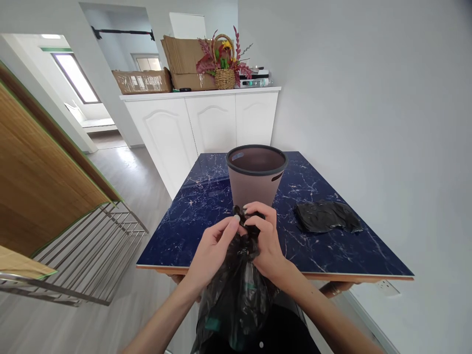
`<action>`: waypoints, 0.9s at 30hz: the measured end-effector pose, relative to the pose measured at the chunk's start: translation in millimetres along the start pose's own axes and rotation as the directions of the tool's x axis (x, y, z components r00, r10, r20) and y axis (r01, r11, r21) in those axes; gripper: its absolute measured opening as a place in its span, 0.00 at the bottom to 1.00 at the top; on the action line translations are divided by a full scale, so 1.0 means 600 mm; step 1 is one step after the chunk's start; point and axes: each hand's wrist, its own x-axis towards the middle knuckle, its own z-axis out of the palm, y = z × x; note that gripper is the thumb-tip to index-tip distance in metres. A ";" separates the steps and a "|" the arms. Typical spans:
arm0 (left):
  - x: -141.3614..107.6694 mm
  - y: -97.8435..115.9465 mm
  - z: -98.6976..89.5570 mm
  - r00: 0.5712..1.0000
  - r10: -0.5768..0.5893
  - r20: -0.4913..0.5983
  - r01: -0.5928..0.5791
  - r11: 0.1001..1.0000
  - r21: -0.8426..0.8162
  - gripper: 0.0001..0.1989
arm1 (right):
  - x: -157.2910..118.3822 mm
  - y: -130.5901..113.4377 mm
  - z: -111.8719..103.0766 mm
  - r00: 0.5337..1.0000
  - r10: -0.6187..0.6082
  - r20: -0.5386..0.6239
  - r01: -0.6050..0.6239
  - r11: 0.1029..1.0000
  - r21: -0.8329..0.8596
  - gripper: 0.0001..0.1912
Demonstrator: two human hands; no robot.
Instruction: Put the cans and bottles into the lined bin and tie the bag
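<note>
A black plastic garbage bag (239, 295) hangs in front of me below the table's edge, its gathered neck bunched between my hands. With thumb and fingers my left hand (212, 248) pinches the twisted top of the bag. My right hand (267, 238) has its fingers curled round the same neck, close against the left. Some greenish items show faintly through the thin plastic. Just beyond my hands stands a mauve trash can (252, 184) with a dark rim, upright and uncovered. To its right lies a folded black plastic bag (326, 216), flat on the table.
The blue marble-patterned table (177, 231) ends at the wall on the right. Behind it is a white cabinet (214, 120) with a flower basket (224, 78) and cardboard boxes (142, 81) on top. A metal rack (99, 250) stands on the floor to the left.
</note>
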 end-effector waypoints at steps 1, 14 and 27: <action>-0.001 0.006 0.003 1.000 -0.022 -0.016 0.022 0.999 -0.049 0.22 | 0.000 0.001 -0.002 1.000 0.016 0.024 -0.015 0.999 -0.039 0.25; 0.001 -0.049 -0.025 0.970 -0.202 -0.134 0.104 0.846 -0.523 0.17 | -0.037 0.002 -0.070 0.821 0.029 0.570 0.156 0.949 -0.273 0.45; -0.007 -0.101 -0.047 0.912 -0.167 -0.375 0.042 0.947 -0.318 0.20 | -0.115 -0.008 -0.103 0.796 0.238 0.556 -0.075 0.951 -0.299 0.41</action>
